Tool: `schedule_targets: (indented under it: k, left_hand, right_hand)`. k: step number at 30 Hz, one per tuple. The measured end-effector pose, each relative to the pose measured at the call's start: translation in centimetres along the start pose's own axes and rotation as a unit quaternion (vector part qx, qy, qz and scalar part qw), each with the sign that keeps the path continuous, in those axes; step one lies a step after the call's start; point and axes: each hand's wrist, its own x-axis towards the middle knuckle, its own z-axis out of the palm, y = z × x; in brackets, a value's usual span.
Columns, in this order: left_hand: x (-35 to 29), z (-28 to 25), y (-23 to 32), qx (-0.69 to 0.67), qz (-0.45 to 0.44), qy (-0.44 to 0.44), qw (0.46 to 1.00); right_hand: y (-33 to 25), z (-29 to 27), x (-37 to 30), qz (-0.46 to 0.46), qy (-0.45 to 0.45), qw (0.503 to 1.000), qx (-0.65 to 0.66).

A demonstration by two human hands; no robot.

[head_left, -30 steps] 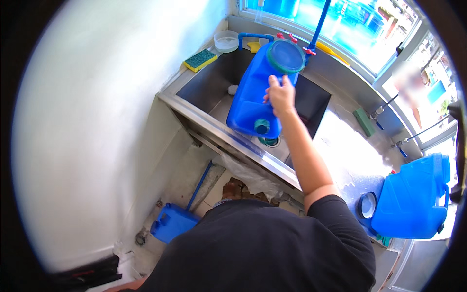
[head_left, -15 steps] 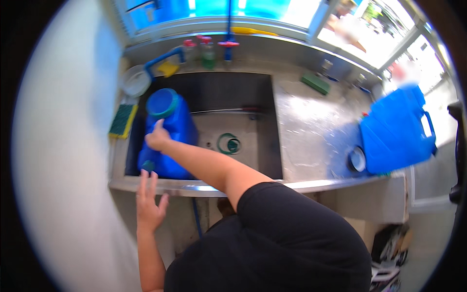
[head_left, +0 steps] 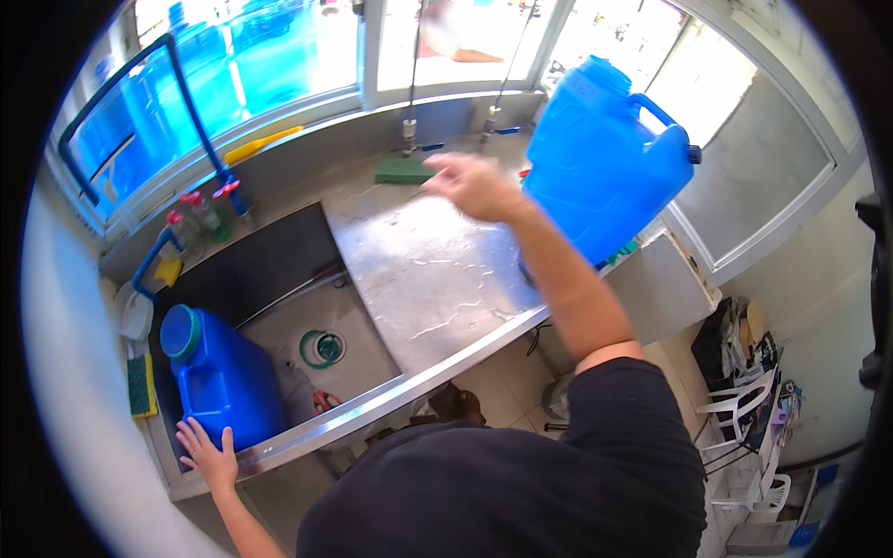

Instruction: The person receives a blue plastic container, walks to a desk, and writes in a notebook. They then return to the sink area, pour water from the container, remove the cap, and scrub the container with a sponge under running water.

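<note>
A dark blue jug [head_left: 242,386] with a teal-rimmed cap [head_left: 180,333] stands in the left part of the sink [head_left: 265,256]. My left hand [head_left: 212,458] is open at the jug's near lower side, fingers spread and seemingly touching it. Over the steel counter [head_left: 428,279], my right hand [head_left: 476,186] is raised and slightly blurred, its fingers extended and nothing visible in them. Behind its fingertips lies a green scrubbing block [head_left: 398,171]. A lighter blue jug [head_left: 605,172] stands right of this hand, its lower left part hidden by my forearm.
A green ring [head_left: 322,349] lies around the sink's drain. Along the left edge are a yellow-green sponge [head_left: 141,385] and a white tub [head_left: 136,312]. Spray bottles [head_left: 212,221] and a blue pipe [head_left: 233,191] stand behind the sink. Through the window, a person's arm [head_left: 474,56] shows.
My right hand has left the dark blue jug's neck and swung right over the counter. My left hand has come to the jug's lower side. The view has turned right.
</note>
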Motion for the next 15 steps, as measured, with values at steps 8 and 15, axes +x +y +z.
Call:
schedule_targets:
  k: [8,15]
  left_hand:
    - [-4.6,-1.1,20.2,-0.219,0.142,0.173,0.950]
    - [-14.0,-0.4,30.7,-0.228,0.140,0.031,0.963]
  right_hand:
    - [10.8,-27.8,0.7,0.234,0.149,0.878,-0.390]
    - [14.3,-28.5,0.8,0.332,0.083,0.853,-0.395]
